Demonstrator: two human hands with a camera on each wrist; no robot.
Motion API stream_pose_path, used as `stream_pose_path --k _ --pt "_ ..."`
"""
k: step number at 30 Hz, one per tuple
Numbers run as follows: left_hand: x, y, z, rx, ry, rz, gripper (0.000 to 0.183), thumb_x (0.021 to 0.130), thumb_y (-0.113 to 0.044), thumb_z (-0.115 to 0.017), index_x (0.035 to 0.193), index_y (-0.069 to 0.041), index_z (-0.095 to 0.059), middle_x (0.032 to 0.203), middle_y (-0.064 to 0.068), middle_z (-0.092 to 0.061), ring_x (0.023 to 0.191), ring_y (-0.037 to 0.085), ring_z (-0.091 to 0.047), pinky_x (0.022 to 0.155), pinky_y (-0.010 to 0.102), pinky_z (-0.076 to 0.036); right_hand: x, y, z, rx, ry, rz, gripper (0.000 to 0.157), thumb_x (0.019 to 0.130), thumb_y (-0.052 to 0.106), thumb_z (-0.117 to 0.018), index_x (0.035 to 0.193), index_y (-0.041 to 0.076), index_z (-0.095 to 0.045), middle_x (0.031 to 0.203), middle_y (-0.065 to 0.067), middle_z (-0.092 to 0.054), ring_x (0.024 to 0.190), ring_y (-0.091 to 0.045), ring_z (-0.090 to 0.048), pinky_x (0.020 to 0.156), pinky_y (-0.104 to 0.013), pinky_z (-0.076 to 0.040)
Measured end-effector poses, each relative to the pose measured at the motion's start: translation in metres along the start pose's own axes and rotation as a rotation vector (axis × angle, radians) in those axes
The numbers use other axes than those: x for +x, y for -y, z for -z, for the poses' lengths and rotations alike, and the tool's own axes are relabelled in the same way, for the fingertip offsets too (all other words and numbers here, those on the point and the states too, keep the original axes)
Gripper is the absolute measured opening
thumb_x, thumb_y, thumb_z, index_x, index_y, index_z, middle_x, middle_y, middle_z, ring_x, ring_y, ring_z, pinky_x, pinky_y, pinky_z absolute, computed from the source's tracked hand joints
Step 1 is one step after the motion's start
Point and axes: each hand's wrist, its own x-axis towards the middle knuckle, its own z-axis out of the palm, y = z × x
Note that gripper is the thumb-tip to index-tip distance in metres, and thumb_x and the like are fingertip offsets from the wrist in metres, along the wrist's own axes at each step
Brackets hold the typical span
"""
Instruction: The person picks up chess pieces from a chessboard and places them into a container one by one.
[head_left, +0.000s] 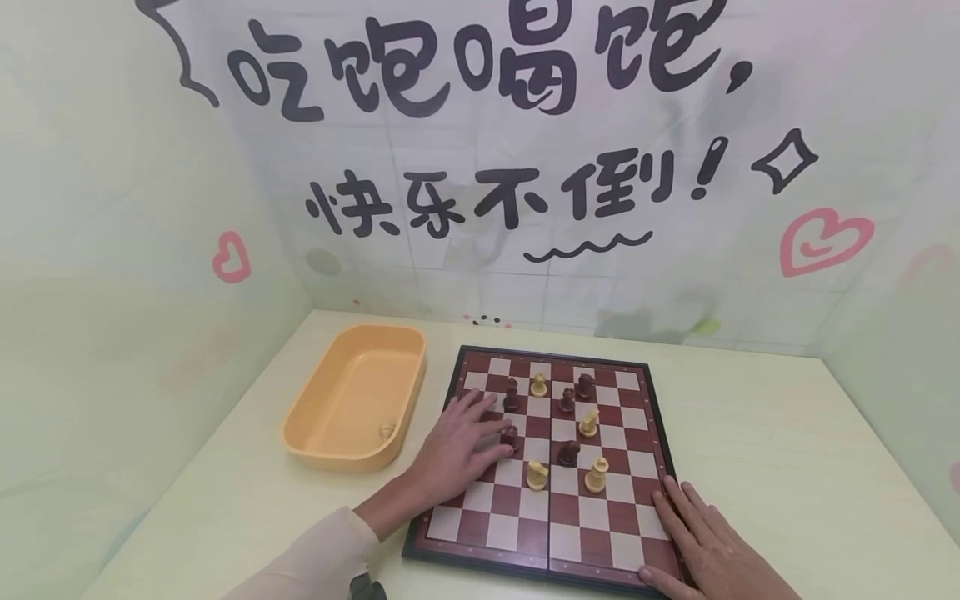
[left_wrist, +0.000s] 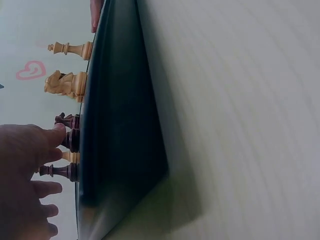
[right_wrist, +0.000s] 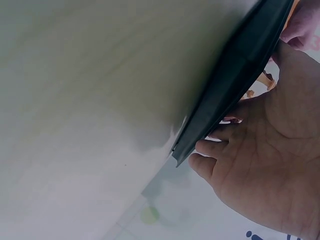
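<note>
A chessboard (head_left: 517,533) with red-brown and white squares lies flat, bearing several dark and light pieces. My left hand (head_left: 457,442) reaches over its left side, thumb and forefinger pinching a dark chess piece (head_left: 510,438) that stands on the board; the fingers partly hide its kind. The other left fingers spread above the squares, near another dark piece (head_left: 512,395). Close by stand a light knight (head_left: 537,474), a dark knight (head_left: 569,453) and a taller light piece (head_left: 596,475). My right hand (head_left: 720,542) rests on the board's near right edge with its fingers extended.
An orange-yellow tray (head_left: 300,442) sits left of the board, holding a small light piece (head_left: 386,431). Farther back on the board are a light piece (head_left: 538,384) and more dark ones (head_left: 585,385). A printed curtain (head_left: 487,275) closes off the table's back.
</note>
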Motion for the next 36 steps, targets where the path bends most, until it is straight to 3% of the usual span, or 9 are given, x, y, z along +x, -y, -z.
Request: stream_pose_path --k 17,20,23,26,28,30,36 --pt "0.005 -0.003 -0.010 0.126 0.023 0.016 0.039 0.103 -0.041 -0.058 0.125 -0.012 -0.074 0.153 0.018 -0.046 0.145 0.044 -0.031 0.114 0.067 -0.022 -0.002 0.001 -0.002 -0.031 -0.034 -0.002 0.093 0.088 0.071 -0.061 0.151 0.003 -0.047 0.158 -0.014 -0.037 0.143 -0.033 -0.035 0.102 -0.048 -0.041" --pt "0.004 -0.003 -0.010 0.139 0.015 0.014 0.040 0.103 -0.042 -0.059 0.122 -0.012 -0.076 0.153 0.018 -0.046 0.145 0.044 -0.031 0.113 0.067 -0.022 -0.002 0.001 -0.003 -0.026 -0.035 -0.003 0.093 0.088 0.071 -0.061 0.151 0.004 -0.047 0.159 -0.013 -0.037 0.144 -0.031 -0.033 0.108 -0.039 -0.032" --pt "0.004 -0.003 -0.011 0.157 0.015 0.008 0.039 0.103 -0.043 -0.059 0.119 -0.012 -0.077 0.154 0.016 -0.045 0.145 0.045 -0.031 0.114 0.067 -0.022 -0.002 0.001 -0.003 -0.013 -0.035 0.003 0.093 0.089 0.070 -0.062 0.151 0.003 -0.047 0.159 -0.014 -0.037 0.144 -0.031 -0.033 0.115 -0.022 -0.010" --pt "0.004 -0.004 -0.011 0.183 0.016 0.005 0.039 0.102 -0.043 -0.059 0.117 -0.013 -0.078 0.155 0.013 -0.045 0.145 0.045 -0.030 0.114 0.067 -0.021 -0.001 0.001 -0.001 -0.003 -0.020 0.000 0.094 0.089 0.070 -0.061 0.151 0.002 -0.047 0.158 -0.015 -0.037 0.144 -0.034 -0.033 0.118 -0.027 -0.014" --pt "0.005 -0.004 -0.011 0.198 0.016 0.005 0.039 0.102 -0.044 -0.059 0.116 -0.014 -0.078 0.155 0.012 -0.044 0.145 0.045 -0.030 0.114 0.067 -0.021 0.000 0.001 0.000 -0.004 -0.011 -0.004 0.094 0.089 0.071 -0.061 0.150 0.002 -0.047 0.158 -0.016 -0.037 0.143 -0.036 -0.034 0.115 -0.041 -0.030" --pt "0.005 -0.004 -0.011 0.208 0.015 0.006 0.039 0.102 -0.045 -0.058 0.116 -0.014 -0.079 0.155 0.012 -0.045 0.145 0.045 -0.031 0.113 0.067 -0.022 0.000 0.001 0.000 -0.009 -0.009 -0.008 0.094 0.088 0.071 -0.061 0.150 0.002 -0.048 0.158 -0.015 -0.037 0.142 -0.036 -0.035 0.104 -0.045 -0.040" --pt "0.005 -0.004 -0.013 0.224 0.019 0.013 0.039 0.103 -0.045 -0.058 0.116 -0.015 -0.079 0.155 0.012 -0.044 0.145 0.044 -0.031 0.114 0.067 -0.021 -0.003 -0.001 -0.004 -0.030 -0.055 0.009 0.093 0.088 0.070 -0.063 0.151 0.004 -0.047 0.158 -0.013 -0.038 0.148 -0.027 -0.026 0.101 -0.044 -0.040"
